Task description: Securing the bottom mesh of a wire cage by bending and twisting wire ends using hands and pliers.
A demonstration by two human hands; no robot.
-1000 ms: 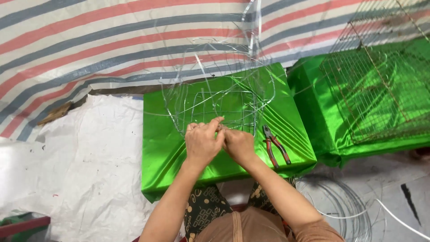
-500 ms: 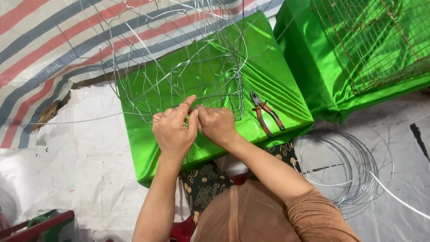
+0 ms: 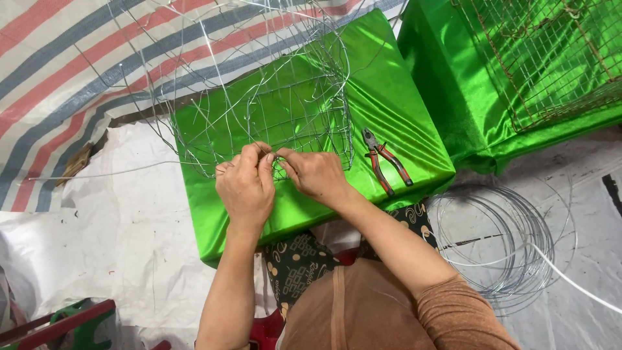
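A half-woven basket of thin silver wire (image 3: 272, 84) stands on a block draped in shiny green cloth (image 3: 414, 129). My left hand (image 3: 246, 185) and my right hand (image 3: 311, 174) meet at the basket's near rim, fingertips pinched on its wire. A long loose strand (image 3: 97, 174) runs off to the left from under the left hand. Pliers with red and black handles (image 3: 385, 159) lie on the green cloth just right of my right hand.
A second green-draped block (image 3: 466, 97) at the upper right carries a rusty wire mesh cage (image 3: 551, 58). A coil of silver wire (image 3: 505, 246) lies on the floor at right. White sheeting (image 3: 97, 246) and a striped tarp (image 3: 58, 78) cover the left.
The view has shifted slightly, so the block sits further right in frame. Both hands stay pinched at the basket's near rim, with small finger movements on the wire.
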